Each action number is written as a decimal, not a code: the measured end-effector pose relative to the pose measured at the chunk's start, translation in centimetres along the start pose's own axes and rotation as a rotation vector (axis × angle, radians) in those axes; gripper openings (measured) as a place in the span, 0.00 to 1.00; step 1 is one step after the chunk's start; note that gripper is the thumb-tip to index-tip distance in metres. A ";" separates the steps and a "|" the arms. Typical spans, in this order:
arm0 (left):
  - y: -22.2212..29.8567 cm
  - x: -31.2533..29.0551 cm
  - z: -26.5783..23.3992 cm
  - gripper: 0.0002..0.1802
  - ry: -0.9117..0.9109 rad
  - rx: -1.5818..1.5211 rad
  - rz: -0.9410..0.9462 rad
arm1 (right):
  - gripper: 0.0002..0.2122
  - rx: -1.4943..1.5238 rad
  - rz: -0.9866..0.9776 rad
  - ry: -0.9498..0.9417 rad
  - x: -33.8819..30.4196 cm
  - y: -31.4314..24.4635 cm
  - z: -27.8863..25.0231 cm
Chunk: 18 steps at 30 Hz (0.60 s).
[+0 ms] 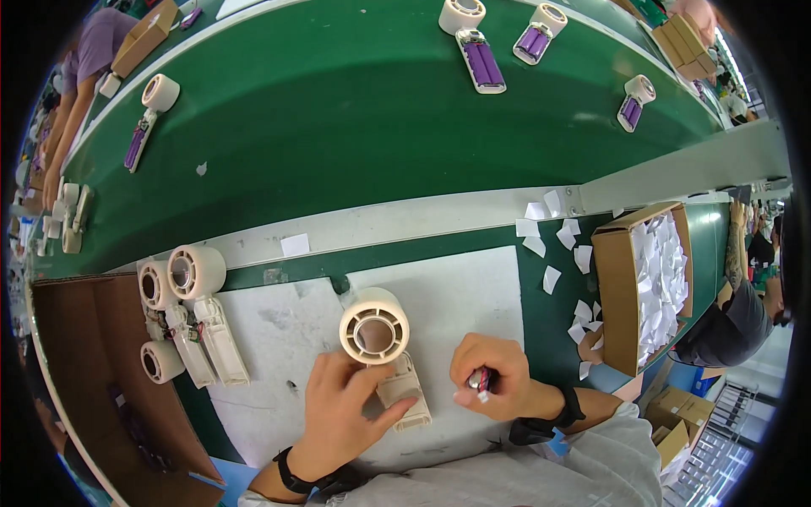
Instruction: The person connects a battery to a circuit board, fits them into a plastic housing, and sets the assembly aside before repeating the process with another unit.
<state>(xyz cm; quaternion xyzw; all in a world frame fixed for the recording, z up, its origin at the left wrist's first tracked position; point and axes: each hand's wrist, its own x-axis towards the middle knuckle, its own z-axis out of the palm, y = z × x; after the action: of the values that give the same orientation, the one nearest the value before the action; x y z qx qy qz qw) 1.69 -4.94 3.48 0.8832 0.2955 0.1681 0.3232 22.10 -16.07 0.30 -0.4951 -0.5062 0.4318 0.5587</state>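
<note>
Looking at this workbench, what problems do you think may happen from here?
The handheld fan housing might slide on the white mat if the left hand bumps it. The small red-and-dark item in the right hand could slip out. Loose paper slips beside the carton may be brushed away.

A factory: open units line a green belt.

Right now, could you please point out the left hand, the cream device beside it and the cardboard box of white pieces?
Left hand (pixel 342 410), head view: back of the hand.
Cream device (pixel 409 379), head view: upper part of its handle.
Cardboard box (pixel 615 296), head view: its outer side wall.
</note>
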 end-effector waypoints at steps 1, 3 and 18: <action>-0.2 0.2 0.1 0.19 -0.080 -0.002 -0.007 | 0.08 -0.039 -0.012 0.005 0.3 -0.2 0.2; -0.8 0.2 0.5 0.20 -0.050 -0.037 -0.010 | 0.08 -0.120 -0.034 0.017 0.6 -0.5 0.7; -1.1 0.9 1.1 0.12 0.014 -0.139 0.080 | 0.12 -0.662 -0.269 0.086 0.6 -0.8 2.1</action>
<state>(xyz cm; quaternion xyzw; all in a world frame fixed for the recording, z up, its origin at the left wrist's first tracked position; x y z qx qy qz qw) 2.50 -4.21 2.05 0.8683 0.2501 0.2071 0.3749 20.10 -15.40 1.21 -0.5959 -0.6552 0.1456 0.4408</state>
